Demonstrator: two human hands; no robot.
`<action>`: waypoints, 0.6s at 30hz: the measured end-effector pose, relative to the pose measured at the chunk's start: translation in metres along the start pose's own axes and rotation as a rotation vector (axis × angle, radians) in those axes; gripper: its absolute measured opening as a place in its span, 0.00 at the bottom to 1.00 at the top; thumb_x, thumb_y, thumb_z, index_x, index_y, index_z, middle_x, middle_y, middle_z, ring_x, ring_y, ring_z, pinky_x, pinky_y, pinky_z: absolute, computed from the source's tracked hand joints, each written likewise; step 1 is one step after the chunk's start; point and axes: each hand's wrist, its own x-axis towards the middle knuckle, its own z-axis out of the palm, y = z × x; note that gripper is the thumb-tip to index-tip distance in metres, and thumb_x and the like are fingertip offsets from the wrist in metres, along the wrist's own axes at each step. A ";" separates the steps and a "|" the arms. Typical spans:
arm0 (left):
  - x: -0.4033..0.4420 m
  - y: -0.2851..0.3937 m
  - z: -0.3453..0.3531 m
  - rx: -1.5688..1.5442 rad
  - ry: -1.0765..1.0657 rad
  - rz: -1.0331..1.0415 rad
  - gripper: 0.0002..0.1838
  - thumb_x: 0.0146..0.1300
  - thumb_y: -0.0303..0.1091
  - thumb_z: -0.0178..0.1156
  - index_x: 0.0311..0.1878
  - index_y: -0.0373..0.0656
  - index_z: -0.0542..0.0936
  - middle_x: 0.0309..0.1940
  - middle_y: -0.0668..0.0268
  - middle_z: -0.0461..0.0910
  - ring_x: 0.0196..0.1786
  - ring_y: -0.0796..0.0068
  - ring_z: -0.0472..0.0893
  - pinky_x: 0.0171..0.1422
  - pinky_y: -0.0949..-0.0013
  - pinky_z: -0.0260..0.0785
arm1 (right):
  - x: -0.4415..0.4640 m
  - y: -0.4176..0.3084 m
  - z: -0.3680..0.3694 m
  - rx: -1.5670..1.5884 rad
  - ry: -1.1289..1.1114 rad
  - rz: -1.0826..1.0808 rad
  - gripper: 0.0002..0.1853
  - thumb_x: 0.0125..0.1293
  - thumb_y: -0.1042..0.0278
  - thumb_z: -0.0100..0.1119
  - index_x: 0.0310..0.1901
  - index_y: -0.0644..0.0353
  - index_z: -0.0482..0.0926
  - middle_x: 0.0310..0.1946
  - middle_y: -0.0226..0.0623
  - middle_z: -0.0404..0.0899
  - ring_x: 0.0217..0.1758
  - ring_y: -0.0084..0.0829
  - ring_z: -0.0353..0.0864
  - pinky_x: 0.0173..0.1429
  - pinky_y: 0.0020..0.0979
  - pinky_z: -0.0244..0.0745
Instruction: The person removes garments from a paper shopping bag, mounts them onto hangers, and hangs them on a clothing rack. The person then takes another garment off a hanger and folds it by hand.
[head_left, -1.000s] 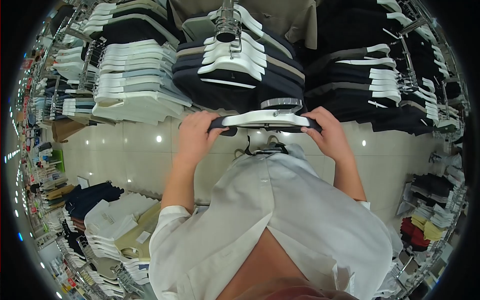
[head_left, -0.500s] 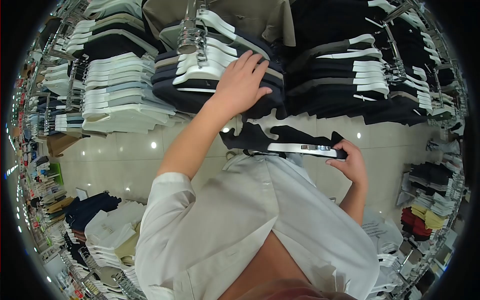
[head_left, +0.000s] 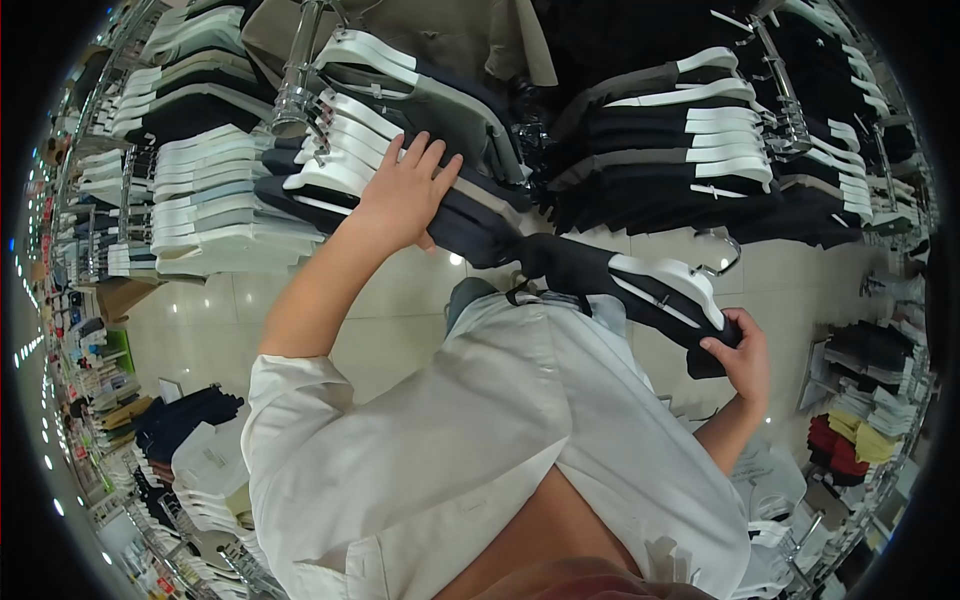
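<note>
My left hand (head_left: pixel 405 195) lies with fingers spread on a group of dark garments (head_left: pixel 470 225) hung on white hangers (head_left: pixel 345 150) from a chrome rail. Behind those fingers, a grey-green garment (head_left: pixel 455 115) hangs on its own white hanger on the same rail. Down at the right, my right hand (head_left: pixel 742 360) grips the end of a black garment (head_left: pixel 575 265) on a white hanger (head_left: pixel 665 275). The metal hook (head_left: pixel 725 255) of that hanger points up and free of any rail. Part of the black garment hangs below my right fingers.
More dark clothes (head_left: pixel 640 190) hang on white hangers at the right, and pale shirts (head_left: pixel 230 240) hang at the left. A chrome rail end (head_left: pixel 295 105) juts toward me. Glossy tiles (head_left: pixel 380 315) cover the floor. Folded red clothes (head_left: pixel 835 445) are at the far right.
My left hand has moved left, and the hung garments under it have shifted left and tilted, exposing the grey-green one. My right hand has carried the black garment right and slightly down, turning its hanger.
</note>
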 end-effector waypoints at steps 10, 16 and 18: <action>-0.002 -0.001 0.009 -0.010 0.018 -0.022 0.65 0.36 0.50 0.88 0.80 0.46 0.67 0.77 0.54 0.66 0.83 0.51 0.59 0.89 0.44 0.46 | 0.068 -0.062 0.040 -0.244 -0.038 -0.165 0.18 0.67 0.72 0.70 0.58 0.61 0.82 0.45 0.45 0.86 0.48 0.44 0.85 0.55 0.38 0.78; -0.009 -0.004 0.011 -0.042 0.040 -0.008 0.63 0.35 0.51 0.87 0.79 0.45 0.69 0.75 0.54 0.68 0.82 0.51 0.62 0.88 0.46 0.48 | 0.139 -0.114 0.108 -0.237 -0.103 -0.403 0.18 0.69 0.68 0.69 0.58 0.64 0.82 0.53 0.51 0.85 0.58 0.55 0.84 0.61 0.42 0.78; -0.009 -0.003 0.009 -0.051 0.020 0.001 0.63 0.35 0.51 0.87 0.78 0.44 0.70 0.75 0.54 0.68 0.82 0.51 0.62 0.88 0.45 0.48 | 0.164 -0.130 0.134 -0.214 -0.137 -0.461 0.19 0.70 0.67 0.69 0.59 0.64 0.81 0.55 0.53 0.85 0.59 0.56 0.83 0.63 0.43 0.77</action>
